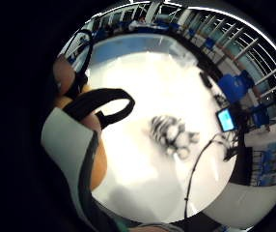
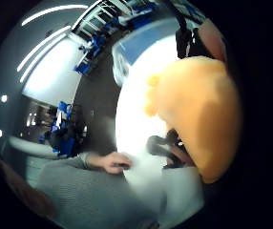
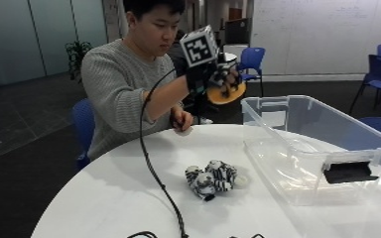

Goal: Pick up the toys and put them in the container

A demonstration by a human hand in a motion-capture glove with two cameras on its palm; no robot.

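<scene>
The orange toy [image 3: 226,93] is held up in the air in the grip of the gloved right hand [image 3: 212,78], whose fingers curl round it, just short of the near end wall of the clear container [image 3: 289,163]. The open bin lies beyond and below the hand, so the carry probably goes across the rim and down. The striped toy [image 3: 211,180] lies on the desk [image 3: 111,198] beside the bin, well below the hand.

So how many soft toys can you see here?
2. An orange plush toy is gripped in the black-gloved right hand raised beside the clear plastic container; a black-and-white striped plush toy lies on the white table.
</scene>
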